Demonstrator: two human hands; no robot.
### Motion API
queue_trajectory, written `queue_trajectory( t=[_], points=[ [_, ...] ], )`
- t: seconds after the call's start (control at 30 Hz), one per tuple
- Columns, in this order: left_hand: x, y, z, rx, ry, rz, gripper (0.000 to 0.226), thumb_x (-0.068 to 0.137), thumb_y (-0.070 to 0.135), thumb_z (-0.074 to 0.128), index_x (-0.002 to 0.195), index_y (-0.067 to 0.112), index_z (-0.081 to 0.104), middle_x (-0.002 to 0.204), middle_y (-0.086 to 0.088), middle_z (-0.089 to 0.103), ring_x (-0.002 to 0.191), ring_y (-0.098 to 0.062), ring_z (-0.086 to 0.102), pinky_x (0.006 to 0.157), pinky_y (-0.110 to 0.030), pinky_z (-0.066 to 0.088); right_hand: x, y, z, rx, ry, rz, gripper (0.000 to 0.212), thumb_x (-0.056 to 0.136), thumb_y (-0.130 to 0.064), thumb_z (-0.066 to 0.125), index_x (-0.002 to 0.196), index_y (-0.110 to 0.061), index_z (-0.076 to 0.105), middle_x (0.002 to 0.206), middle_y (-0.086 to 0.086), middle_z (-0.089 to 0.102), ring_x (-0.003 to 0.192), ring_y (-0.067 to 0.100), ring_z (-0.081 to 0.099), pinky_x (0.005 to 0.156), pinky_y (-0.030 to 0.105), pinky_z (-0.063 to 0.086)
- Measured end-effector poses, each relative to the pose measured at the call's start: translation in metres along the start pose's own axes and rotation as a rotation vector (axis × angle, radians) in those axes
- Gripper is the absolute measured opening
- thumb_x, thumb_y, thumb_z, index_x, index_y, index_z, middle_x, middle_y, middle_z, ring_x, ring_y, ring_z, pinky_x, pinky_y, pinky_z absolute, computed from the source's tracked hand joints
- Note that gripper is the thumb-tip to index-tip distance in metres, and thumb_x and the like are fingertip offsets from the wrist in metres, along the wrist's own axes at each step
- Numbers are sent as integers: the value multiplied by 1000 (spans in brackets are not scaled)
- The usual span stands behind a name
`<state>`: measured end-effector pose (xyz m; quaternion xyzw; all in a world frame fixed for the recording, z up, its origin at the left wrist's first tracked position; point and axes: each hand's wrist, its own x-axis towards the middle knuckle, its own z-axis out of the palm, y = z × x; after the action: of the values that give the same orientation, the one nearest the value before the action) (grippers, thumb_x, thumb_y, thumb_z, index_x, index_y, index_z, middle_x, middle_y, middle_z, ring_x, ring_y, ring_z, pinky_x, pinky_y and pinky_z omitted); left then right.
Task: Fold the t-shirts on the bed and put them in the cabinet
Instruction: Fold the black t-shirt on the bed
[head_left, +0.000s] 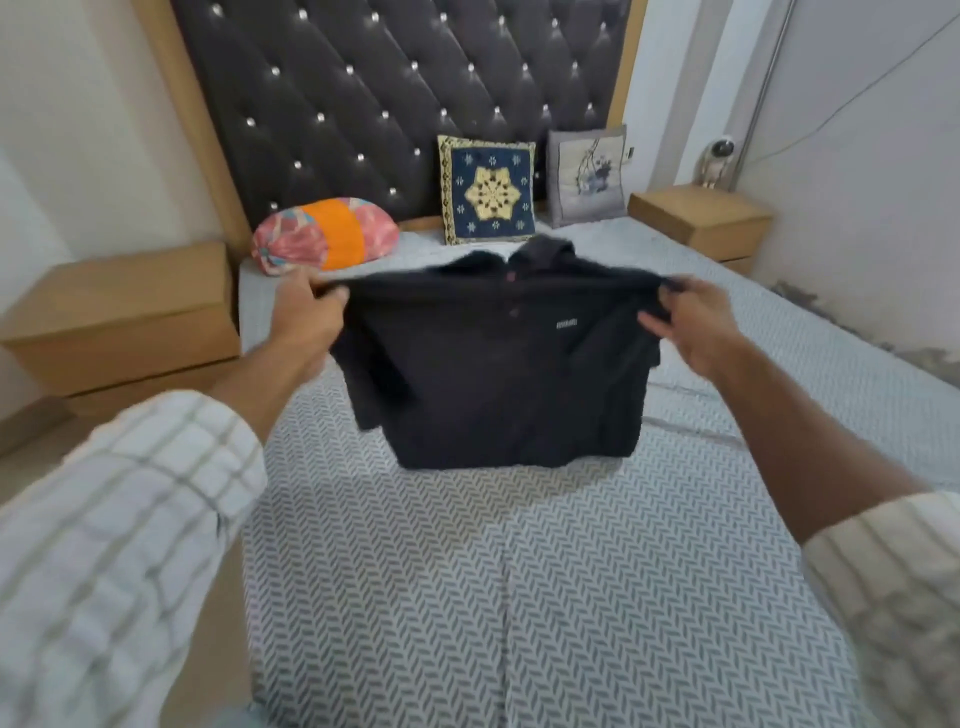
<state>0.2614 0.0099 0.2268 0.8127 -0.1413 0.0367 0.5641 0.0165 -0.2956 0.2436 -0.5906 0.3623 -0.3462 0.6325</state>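
Observation:
A black collared t-shirt (493, 364) with a small white chest logo hangs spread out above the bed (519, 571), its hem close to the grey patterned cover. My left hand (306, 312) grips the shirt at its left shoulder. At the right shoulder my right hand (685, 322) pinches the fabric. Both sleeves droop at the sides. The picture is slightly blurred.
A pink and orange bolster (324, 234), a blue patterned cushion (488, 189) and a grey cushion (587, 174) lie against the tufted headboard (389, 93). Wooden bedside tables stand at left (124, 317) and right (698, 221). No cabinet is in view.

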Motion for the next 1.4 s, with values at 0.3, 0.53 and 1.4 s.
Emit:
queue_trajectory(
  t=[0.3,0.53,1.4],
  points=[
    [-13,38,-49,-25,67,264,32,94,6,57,78,28,42,79,11,55,70,2,53,64,-8,40,-11,-23,-27,-71,-44,-381,32,96,2,53,90,-24,71,106,4,64,107,16,63,87,28,57],
    [-100,-101,-51,207,-399,95,21,84,4,68,82,22,58,90,-10,71,85,-33,67,82,-45,51,-71,118,-86,-563,-182,-233,36,90,7,59,90,-27,70,90,3,69,87,20,62,88,35,48],
    [-314,-233,-27,1163,-957,305,47,78,51,57,121,33,52,116,13,50,123,-13,36,103,-45,21,-258,315,-159,-1475,-489,-450,49,59,-53,73,104,-32,70,138,-1,49,134,23,43,99,48,26]
  ],
)
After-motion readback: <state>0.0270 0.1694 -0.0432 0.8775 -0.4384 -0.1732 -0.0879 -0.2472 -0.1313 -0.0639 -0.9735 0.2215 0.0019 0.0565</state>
